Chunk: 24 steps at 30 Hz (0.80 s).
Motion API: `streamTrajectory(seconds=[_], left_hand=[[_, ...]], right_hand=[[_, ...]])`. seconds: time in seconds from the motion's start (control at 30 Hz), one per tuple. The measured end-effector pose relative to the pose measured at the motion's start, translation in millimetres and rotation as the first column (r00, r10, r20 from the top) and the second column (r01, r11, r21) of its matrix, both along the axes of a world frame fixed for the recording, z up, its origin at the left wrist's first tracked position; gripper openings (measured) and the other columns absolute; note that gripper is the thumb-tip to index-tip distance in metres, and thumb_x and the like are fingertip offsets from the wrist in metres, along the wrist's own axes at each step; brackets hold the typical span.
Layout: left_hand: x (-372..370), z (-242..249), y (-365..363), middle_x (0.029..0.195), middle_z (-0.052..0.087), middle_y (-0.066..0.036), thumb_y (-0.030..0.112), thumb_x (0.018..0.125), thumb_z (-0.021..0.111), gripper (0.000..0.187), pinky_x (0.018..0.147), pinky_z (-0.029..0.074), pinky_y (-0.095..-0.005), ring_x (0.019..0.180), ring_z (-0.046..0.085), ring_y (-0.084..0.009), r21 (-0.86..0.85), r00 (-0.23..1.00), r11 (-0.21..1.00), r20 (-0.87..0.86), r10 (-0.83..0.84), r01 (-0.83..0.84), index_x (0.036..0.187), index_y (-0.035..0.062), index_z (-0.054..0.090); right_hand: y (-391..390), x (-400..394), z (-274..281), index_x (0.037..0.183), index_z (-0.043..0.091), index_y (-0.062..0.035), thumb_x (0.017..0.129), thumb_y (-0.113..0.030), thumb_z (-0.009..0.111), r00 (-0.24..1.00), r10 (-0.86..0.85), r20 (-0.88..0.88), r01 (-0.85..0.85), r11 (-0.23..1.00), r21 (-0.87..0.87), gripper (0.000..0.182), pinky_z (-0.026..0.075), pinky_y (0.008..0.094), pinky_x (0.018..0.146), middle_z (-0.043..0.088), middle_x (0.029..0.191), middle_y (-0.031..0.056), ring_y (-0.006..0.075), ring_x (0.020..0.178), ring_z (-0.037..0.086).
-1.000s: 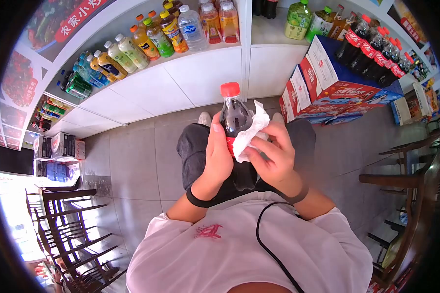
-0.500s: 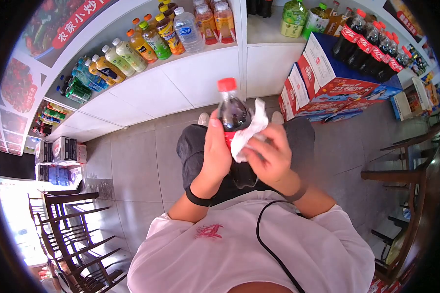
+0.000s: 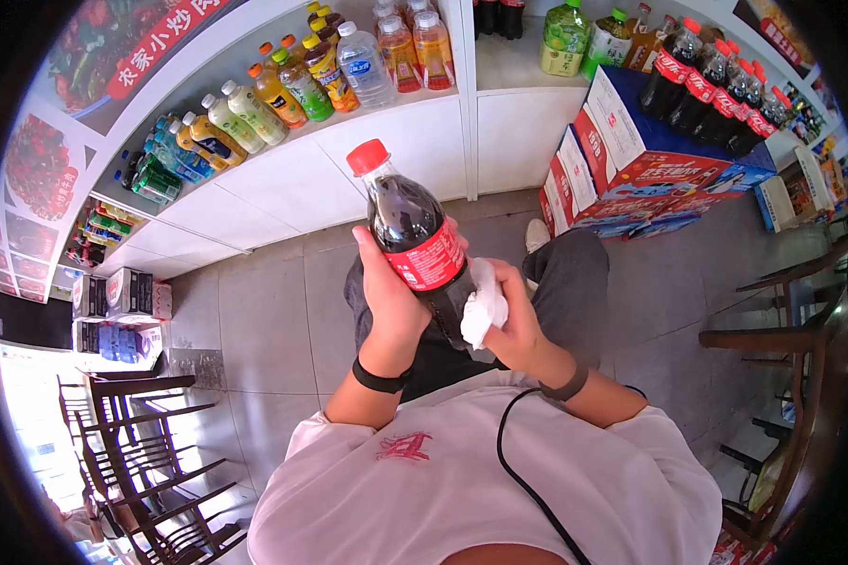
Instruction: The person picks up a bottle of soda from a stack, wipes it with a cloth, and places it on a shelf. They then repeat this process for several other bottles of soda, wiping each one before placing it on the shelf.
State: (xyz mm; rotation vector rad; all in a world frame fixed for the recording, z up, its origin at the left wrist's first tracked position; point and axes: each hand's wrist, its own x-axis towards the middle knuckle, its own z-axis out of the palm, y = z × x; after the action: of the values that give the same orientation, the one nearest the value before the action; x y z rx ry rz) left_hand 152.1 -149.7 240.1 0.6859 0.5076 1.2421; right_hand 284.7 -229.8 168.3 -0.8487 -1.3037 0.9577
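Note:
A cola bottle (image 3: 422, 252) with a red cap and red label is tilted in front of me, its cap toward the shelf. My left hand (image 3: 393, 297) wraps round its left side at the label, the thumb along the near edge and fingertips showing at the far edge. A crumpled white tissue (image 3: 485, 306) is pinched in my right hand (image 3: 516, 330), pressed against the lower part of the bottle. The bottle's base is partly hidden by the tissue and my hands.
Drink bottles (image 3: 301, 87) line the white shelf (image 3: 349, 160) ahead. Several cola bottles (image 3: 711, 94) stand on stacked boxes (image 3: 650, 174) at the right. Wooden chairs (image 3: 132, 452) stand at the left, and a wooden table (image 3: 763, 339) at the right. Tiled floor (image 3: 264, 320) surrounds me.
The bottle has swung to the left and come closer, turning its label toward me. My right hand with the tissue has moved from the label down to the lower part.

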Motion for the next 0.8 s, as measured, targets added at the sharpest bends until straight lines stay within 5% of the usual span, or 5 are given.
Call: streamTrajectory(seconds=[0.23,0.43,0.53,0.7,0.8], left_hand=[[2.8,-7.2,0.5,0.103,0.063,-0.017,0.065,0.099,0.017,0.077,0.074,0.055,-0.0419,0.087,0.065,-0.0281,0.051,0.994,0.993,-0.002,-0.109,0.109,0.127,0.0019,0.050],[7.3,-28.4,15.2,0.111,0.062,-0.009,0.043,0.104,0.041,0.050,0.089,0.051,-0.0358,0.097,0.063,-0.0194,0.061,0.994,0.997,-0.093,0.061,-0.055,0.135,0.0031,0.042],[8.8,-24.8,8.0,0.111,0.060,-0.007,0.028,0.101,0.053,0.044,0.086,0.051,-0.0318,0.095,0.062,-0.0152,0.089,0.973,0.992,-0.204,0.111,-0.094,0.137,0.0045,0.040],[15.6,-23.4,-4.5,0.101,0.063,-0.015,0.037,0.098,0.055,0.046,0.077,0.056,-0.0391,0.085,0.066,-0.0254,0.016,0.990,0.999,-0.137,0.036,-0.034,0.128,0.0050,0.043],[11.2,-25.1,-12.7,0.121,0.057,-0.007,0.017,0.099,0.054,0.048,0.096,0.045,-0.0319,0.108,0.057,-0.0144,0.098,0.988,0.987,-0.097,-0.120,0.130,0.141,0.0021,0.037]], right_hand=[[-8.5,8.7,-8.8,0.137,0.042,0.0051,0.087,-0.019,0.072,0.958,0.236,-0.165,-0.275,0.921,-0.274,0.063,0.048,0.0310,0.087,0.063,0.109,0.0081,0.0137,0.099,0.061],[-2.2,10.0,-8.0,0.133,0.045,0.0067,0.083,-0.014,0.071,0.939,-0.142,0.312,0.186,0.976,-0.116,0.060,0.052,0.0375,0.083,0.067,0.104,0.0182,0.0284,0.093,0.068],[-2.1,18.8,-9.1,0.133,0.042,0.0061,0.086,-0.017,0.066,0.891,-0.134,0.433,0.127,0.991,0.045,0.058,0.052,0.0409,0.080,0.066,0.100,0.0226,0.0378,0.091,0.068],[10.6,34.4,7.2,0.126,0.038,0.0048,0.091,-0.019,0.051,0.882,-0.240,0.404,0.257,0.966,0.014,0.044,0.051,0.0486,0.072,0.065,0.091,0.0258,0.0468,0.084,0.065],[19.0,41.7,30.4,0.124,0.043,0.0061,0.091,-0.016,0.051,0.893,-0.274,0.358,0.249,0.962,0.116,0.041,0.049,0.0448,0.076,0.062,0.100,0.0255,0.0431,0.089,0.063]])
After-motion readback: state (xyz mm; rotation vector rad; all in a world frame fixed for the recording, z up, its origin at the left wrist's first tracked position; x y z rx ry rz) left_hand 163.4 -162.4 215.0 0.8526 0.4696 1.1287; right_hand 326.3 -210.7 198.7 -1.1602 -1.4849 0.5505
